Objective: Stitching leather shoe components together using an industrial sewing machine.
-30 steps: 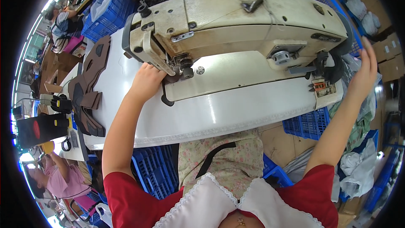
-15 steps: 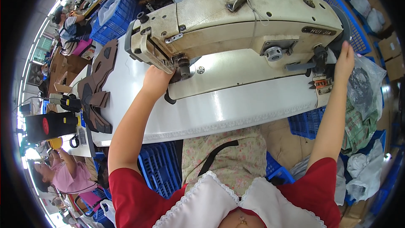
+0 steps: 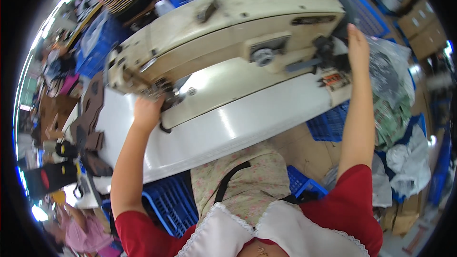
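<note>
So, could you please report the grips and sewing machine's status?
Left grip, partly hidden, at needle end of sewing machine; right grip beside handwheel; brown pieces lie further left.

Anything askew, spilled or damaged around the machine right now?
Nothing clearly stands out: no spill or breakage shows on the sewing machine or white table. The brown pieces at the table's left end overlap at uneven angles, untidy but not plainly misplaced. Blur could hide fine damage.

Room under machine arm (image 3: 214, 38); needle head (image 3: 124, 75) blocks left.
</note>
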A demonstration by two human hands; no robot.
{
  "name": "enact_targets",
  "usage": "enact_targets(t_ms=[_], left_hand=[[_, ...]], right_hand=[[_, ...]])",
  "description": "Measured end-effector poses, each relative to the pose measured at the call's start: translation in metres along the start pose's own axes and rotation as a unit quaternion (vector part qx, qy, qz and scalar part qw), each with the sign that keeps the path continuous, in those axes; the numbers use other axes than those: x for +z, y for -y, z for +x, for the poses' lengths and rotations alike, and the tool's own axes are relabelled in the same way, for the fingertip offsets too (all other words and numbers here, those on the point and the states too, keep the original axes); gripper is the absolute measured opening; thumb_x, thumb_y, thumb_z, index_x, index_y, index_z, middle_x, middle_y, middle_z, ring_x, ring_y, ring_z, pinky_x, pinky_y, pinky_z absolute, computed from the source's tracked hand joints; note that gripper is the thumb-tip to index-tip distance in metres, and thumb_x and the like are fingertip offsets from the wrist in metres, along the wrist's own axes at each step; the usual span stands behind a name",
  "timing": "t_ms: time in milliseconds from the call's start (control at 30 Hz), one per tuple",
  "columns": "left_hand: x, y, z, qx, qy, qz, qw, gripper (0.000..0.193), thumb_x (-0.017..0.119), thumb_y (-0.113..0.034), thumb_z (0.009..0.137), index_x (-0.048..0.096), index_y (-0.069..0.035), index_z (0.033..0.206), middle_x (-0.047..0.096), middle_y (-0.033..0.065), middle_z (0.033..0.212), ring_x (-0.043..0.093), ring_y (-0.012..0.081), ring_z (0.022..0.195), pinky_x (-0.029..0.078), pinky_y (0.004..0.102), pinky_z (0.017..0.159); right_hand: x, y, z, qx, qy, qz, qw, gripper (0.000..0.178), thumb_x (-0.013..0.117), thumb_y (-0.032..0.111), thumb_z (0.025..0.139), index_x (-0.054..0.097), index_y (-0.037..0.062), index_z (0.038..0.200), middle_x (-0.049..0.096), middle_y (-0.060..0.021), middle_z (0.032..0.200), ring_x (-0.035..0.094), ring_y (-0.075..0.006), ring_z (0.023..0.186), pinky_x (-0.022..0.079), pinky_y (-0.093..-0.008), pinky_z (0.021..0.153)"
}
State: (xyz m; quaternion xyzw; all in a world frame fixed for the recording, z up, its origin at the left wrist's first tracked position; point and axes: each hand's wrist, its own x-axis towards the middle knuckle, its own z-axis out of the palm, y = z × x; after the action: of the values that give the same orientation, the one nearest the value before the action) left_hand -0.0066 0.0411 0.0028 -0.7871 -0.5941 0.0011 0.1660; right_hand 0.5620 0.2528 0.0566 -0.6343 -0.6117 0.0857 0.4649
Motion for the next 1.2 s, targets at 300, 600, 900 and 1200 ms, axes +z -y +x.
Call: enact_targets(t_ms=[300, 600, 900, 1200], left_hand=[[0.011, -0.009, 0.009, -0.042, -0.008, -0.067, 0.997, 0.036, 0.056, -0.004, 0.085, 0.062, -0.009, 0.120, 0.061, 0.0182, 0.122, 0.058, 0.0411, 0.113, 0.051, 0.0490, 0.087], [0.001, -0.064, -0.003, -0.202, 0.220, 0.251, 0.921, 0.028, 0.062, -0.014, 0.083, 0.067, 0.005, 0.103, 0.067, 0.0161, 0.108, 0.068, 0.0296, 0.097, 0.059, 0.0355, 0.075], [-0.030, -0.063, -0.034, -0.135, 0.116, 0.141, 0.974, 0.040, 0.059, -0.018, 0.082, 0.066, 0.006, 0.114, 0.059, 0.0216, 0.130, 0.057, 0.0290, 0.111, 0.051, 0.0346, 0.081], [-0.030, -0.040, -0.046, -0.119, 0.029, -0.058, 0.991, 0.055, 0.066, -0.015, 0.074, 0.057, 0.003, 0.125, 0.051, 0.0193, 0.141, 0.044, 0.0329, 0.135, 0.037, 0.0459, 0.110]], right_hand=[[-0.040, -0.043, -0.075, -0.190, 0.232, -0.199, 0.933, 0.023, 0.069, 0.014, 0.082, 0.070, 0.0051, 0.104, 0.066, -0.0125, 0.101, 0.062, -0.0305, 0.099, 0.050, -0.0380, 0.085], [-0.023, -0.033, -0.102, -0.192, 0.242, -0.046, 0.950, 0.017, 0.070, 0.009, 0.079, 0.068, 0.0051, 0.095, 0.065, -0.0115, 0.104, 0.062, -0.0324, 0.103, 0.050, -0.0376, 0.088], [-0.010, 0.070, -0.214, 0.276, 0.316, 0.504, 0.755, 0.012, 0.053, 0.014, 0.100, 0.057, 0.0055, 0.107, 0.067, -0.0129, 0.096, 0.067, -0.0253, 0.089, 0.057, -0.0406, 0.077], [0.087, 0.231, -0.287, 0.184, 0.509, 0.523, 0.659, 0.030, 0.065, -0.002, 0.085, 0.060, 0.0028, 0.114, 0.047, 0.0035, 0.074, 0.046, -0.0050, 0.060, 0.038, -0.0220, 0.053]])
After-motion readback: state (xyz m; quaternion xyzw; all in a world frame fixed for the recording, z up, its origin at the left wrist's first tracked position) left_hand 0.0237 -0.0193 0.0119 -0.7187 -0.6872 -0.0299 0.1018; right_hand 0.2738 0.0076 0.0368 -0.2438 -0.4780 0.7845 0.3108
